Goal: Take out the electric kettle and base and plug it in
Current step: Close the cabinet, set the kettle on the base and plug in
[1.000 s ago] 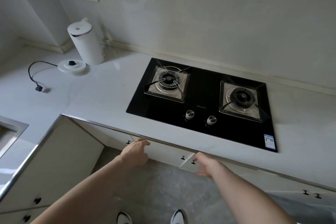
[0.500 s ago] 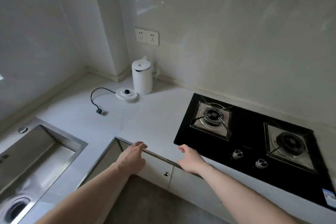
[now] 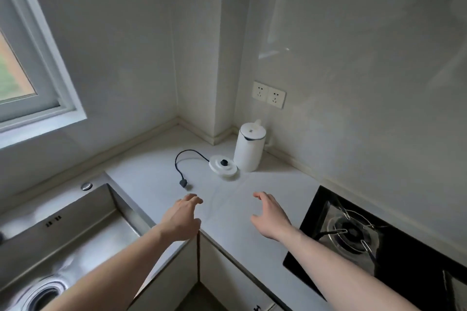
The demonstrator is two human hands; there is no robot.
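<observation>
A white electric kettle (image 3: 248,149) stands upright on the counter in the far corner. Its round white base (image 3: 223,165) lies just left of it, apart from the kettle. A black cord (image 3: 179,159) loops from the base to a black plug (image 3: 183,183) lying loose on the counter. A double wall socket (image 3: 268,94) sits above the kettle with nothing plugged in. My left hand (image 3: 182,218) hovers over the counter's front corner, fingers loosely spread, a little short of the plug. My right hand (image 3: 271,214) hovers open beside it, holding nothing.
A steel sink (image 3: 63,240) fills the left counter, with a window (image 3: 22,68) above it. A black gas hob (image 3: 379,237) lies at the right. White cabinet doors (image 3: 227,278) sit below the counter corner.
Both hands rose from the cabinet doors under the counter edge and now reach forward over the counter toward the plug and base. The view swung left and upward.
</observation>
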